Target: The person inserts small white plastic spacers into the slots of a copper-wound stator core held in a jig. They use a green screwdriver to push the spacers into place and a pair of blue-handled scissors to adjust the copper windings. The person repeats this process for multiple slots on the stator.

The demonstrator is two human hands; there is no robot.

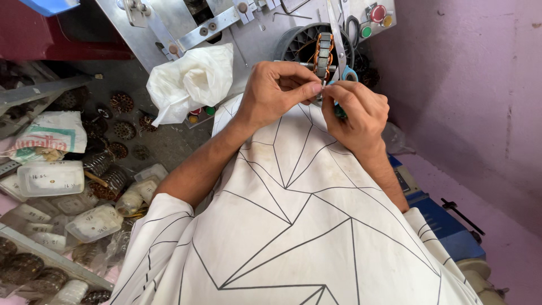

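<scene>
My left hand [279, 90] and my right hand [355, 110] meet just below a round stator core [323, 53] wound with copper wire, mounted on a metal winding machine [243, 25]. The left thumb and forefinger pinch something small at the core's lower edge; what it is I cannot tell. My right hand grips blue-handled scissors [345, 76] whose blades point up beside the core. Both forearms reach out over my white shirt with black lines.
A crumpled white plastic bag [189, 82] lies on the machine to the left. Further left are wound cores [121, 103], white plastic boxes [51, 178] and jars. Red and green buttons [377, 14] sit at the upper right. A pink wall [480, 85] stands right.
</scene>
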